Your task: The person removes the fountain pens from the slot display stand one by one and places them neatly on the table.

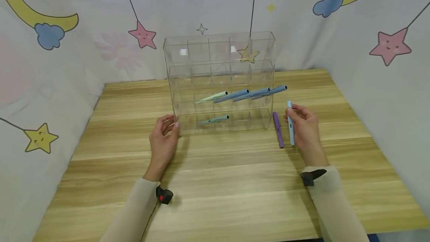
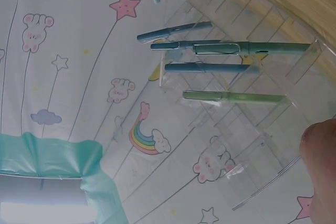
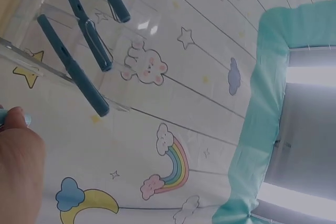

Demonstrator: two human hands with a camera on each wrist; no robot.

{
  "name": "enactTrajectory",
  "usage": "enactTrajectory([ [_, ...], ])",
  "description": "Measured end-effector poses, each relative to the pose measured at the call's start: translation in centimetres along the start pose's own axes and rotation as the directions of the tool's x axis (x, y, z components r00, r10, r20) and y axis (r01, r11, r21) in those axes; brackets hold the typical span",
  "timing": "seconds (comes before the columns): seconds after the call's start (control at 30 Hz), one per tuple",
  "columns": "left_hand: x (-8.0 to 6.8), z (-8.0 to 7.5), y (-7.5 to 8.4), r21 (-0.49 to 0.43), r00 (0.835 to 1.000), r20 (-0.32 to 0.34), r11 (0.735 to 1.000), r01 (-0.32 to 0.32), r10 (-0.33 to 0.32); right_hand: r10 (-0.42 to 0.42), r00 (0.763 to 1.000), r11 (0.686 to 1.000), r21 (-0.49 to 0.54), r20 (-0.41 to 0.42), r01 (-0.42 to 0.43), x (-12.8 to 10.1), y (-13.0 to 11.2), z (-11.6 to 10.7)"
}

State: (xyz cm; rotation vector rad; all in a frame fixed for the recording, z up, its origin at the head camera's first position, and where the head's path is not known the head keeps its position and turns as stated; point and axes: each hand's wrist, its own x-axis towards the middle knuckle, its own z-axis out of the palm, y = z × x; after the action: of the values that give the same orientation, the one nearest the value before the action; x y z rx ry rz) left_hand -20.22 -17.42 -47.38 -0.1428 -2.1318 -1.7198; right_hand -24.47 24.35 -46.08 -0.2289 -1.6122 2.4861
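The right hand (image 1: pixel 304 128) curls its fingers and thumb round a slim light blue pen (image 1: pixel 290 122), held just above the wooden surface (image 1: pixel 215 182) and pointing away from the person. Just to that hand's left a purple pen (image 1: pixel 278 129) lies flat on the surface. Further left stands a clear acrylic rack (image 1: pixel 220 81) of small compartments, with four pens slanting out of one row and one in the row below. The left hand (image 1: pixel 163 143), fingers loosely bent, touches the rack's lower left corner. Smooth bare wood lies nearer the person than both hands.
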Motion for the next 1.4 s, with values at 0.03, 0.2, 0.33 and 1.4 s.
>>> enactTrajectory([
  [0.03,0.0,0.0,0.0,-0.004,1.0,0.0,1.0,-0.001,0.001,-0.024,0.999,0.997,-0.069,-0.033,0.022,0.0,0.2,0.1],
  [0.2,0.0,0.0,-0.1,-0.011,1.0,0.0,1.0,-0.006,0.006,-0.105,0.983,0.927,-0.374,-0.151,0.041,0.3,1.4,-0.1],
  [0.33,0.0,0.0,-0.1,-0.005,1.0,-0.004,1.0,-0.01,0.01,-0.153,0.976,0.794,-0.608,-0.156,0.028,0.7,2.4,-0.7],
  [1.4,-0.1,0.2,0.5,0.049,1.0,-0.013,0.999,0.013,-0.013,-0.604,0.779,0.48,-0.704,0.167,0.523,0.1,2.0,2.0],
])
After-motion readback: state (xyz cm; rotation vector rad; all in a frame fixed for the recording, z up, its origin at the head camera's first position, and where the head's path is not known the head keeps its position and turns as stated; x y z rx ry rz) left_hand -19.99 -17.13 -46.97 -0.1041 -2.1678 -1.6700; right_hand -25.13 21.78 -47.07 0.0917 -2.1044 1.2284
